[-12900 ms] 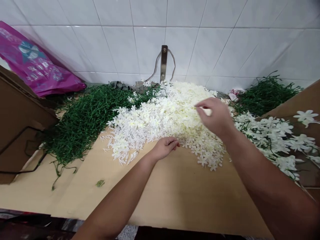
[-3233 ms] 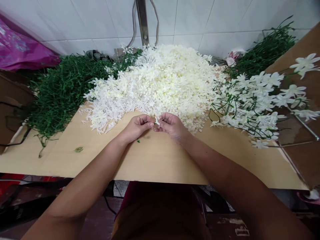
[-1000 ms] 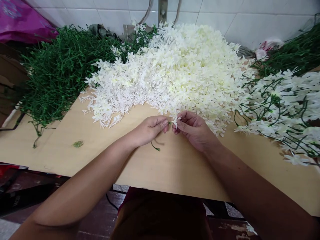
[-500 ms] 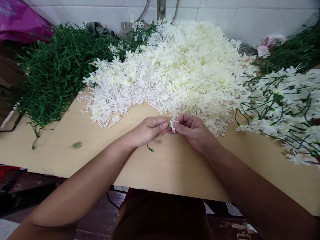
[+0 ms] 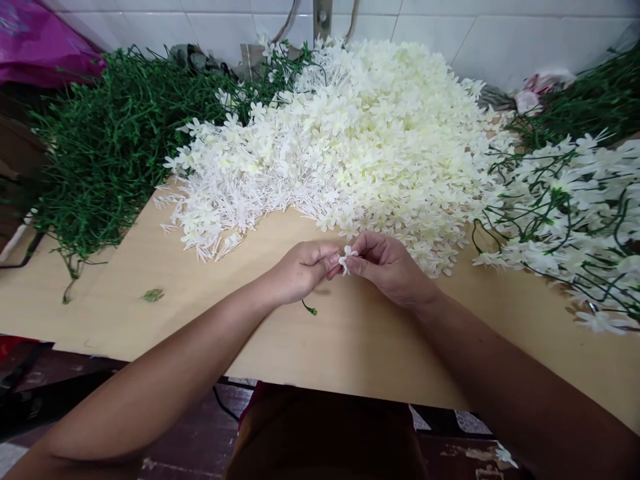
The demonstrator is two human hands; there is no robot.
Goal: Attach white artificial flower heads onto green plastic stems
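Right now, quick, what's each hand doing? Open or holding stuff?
Left hand: closed, pinching a thin green stem that hangs below it.
Right hand: closed, pinching a small white flower at its fingertips.

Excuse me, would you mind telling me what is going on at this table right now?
A person works with bare hands at a wooden table. The left hand pinches a thin green stem and the right hand a small white flower, brought together at the fingertips. Behind lie a white flower pile, green stems and finished sprays.
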